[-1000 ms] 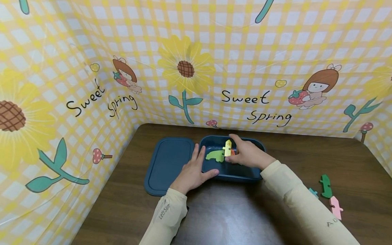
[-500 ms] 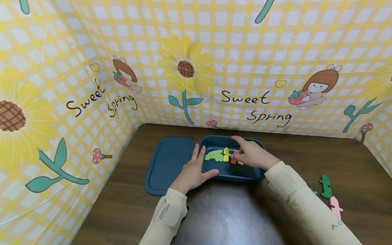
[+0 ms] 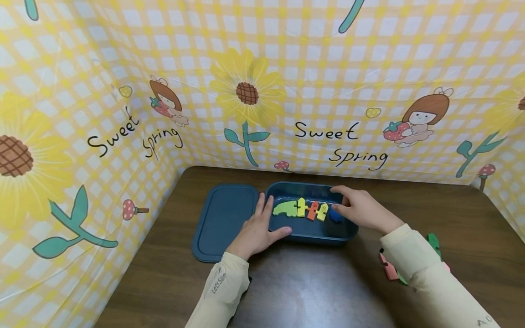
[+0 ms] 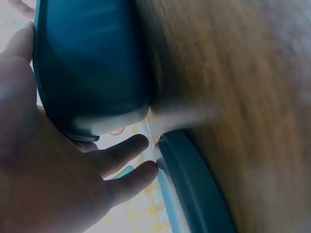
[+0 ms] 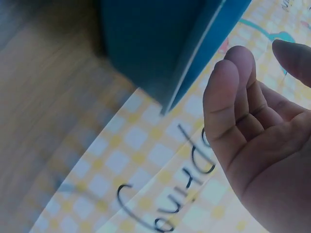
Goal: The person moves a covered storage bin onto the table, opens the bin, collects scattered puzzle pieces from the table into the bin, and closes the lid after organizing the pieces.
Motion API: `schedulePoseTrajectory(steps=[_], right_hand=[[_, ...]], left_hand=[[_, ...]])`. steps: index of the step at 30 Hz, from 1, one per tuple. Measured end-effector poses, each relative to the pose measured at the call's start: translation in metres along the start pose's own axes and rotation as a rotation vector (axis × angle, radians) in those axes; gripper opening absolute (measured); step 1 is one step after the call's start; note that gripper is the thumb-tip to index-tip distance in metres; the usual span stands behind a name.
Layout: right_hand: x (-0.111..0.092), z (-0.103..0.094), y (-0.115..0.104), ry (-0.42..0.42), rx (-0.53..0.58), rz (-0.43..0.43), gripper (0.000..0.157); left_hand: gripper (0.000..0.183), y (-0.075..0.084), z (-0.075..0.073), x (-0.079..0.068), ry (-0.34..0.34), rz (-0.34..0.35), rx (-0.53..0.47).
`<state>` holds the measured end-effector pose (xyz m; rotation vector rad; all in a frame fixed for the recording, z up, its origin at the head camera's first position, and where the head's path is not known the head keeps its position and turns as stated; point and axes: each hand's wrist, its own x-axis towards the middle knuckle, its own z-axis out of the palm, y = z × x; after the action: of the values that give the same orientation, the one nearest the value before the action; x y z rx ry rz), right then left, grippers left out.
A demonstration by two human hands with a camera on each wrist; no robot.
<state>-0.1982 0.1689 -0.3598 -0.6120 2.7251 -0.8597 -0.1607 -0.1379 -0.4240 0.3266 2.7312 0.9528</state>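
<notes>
In the head view, a dark blue rectangular box (image 3: 316, 237) holds a row of small puzzle pieces. From left to right lie a light green, animal-shaped piece (image 3: 285, 208), a yellow piece (image 3: 301, 207), an orange piece (image 3: 312, 211) and another yellow piece (image 3: 322, 212). A blue piece (image 3: 337, 216) at the box's right end is partly covered by my right hand (image 3: 365, 209), whose thumb and forefinger stand apart above it. My left hand (image 3: 254, 234) rests on the box's left rim with spread, fairly straight fingers; the left wrist view shows its thumb (image 4: 22, 43) along the rim.
Left of the box lies its flat blue lid (image 3: 225, 223). Right of it on the brown table (image 3: 320, 282) are a pink piece (image 3: 388, 269) and a green piece (image 3: 433, 243), with others partly under my right sleeve (image 3: 426, 264). Yellow checked cloth (image 3: 262, 109) hangs behind.
My right hand has moved right along the box, away from the yellow and orange pieces, and the blue piece now shows. My left hand stays at the left rim.
</notes>
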Motion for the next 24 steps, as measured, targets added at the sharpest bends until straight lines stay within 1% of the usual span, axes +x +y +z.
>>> schedulePoseTrajectory(steps=[7, 11, 13, 16, 20, 24], right_hand=[[-0.026, -0.005, 0.025, 0.058, 0.016, 0.029, 0.046], [-0.040, -0.006, 0.038, 0.074, 0.025, 0.060, 0.044], [-0.046, -0.006, 0.043, 0.069, 0.029, 0.074, 0.044], [-0.054, -0.005, 0.051, 0.028, 0.028, 0.090, 0.045], [-0.068, -0.001, 0.061, -0.091, 0.021, 0.114, 0.044], [-0.085, 0.004, 0.070, -0.181, -0.085, 0.139, 0.048]], left_hand=[[0.106, -0.001, 0.001, 0.001, -0.003, -0.005, -0.004], [0.106, -0.001, 0.002, 0.001, 0.000, -0.005, -0.005], [0.106, -0.002, 0.002, 0.001, 0.002, -0.007, -0.005], [0.106, -0.003, 0.002, 0.000, -0.001, -0.009, -0.006], [0.105, -0.002, 0.001, 0.000, -0.003, -0.012, -0.005], [0.106, -0.001, 0.001, 0.000, 0.002, -0.011, -0.004]])
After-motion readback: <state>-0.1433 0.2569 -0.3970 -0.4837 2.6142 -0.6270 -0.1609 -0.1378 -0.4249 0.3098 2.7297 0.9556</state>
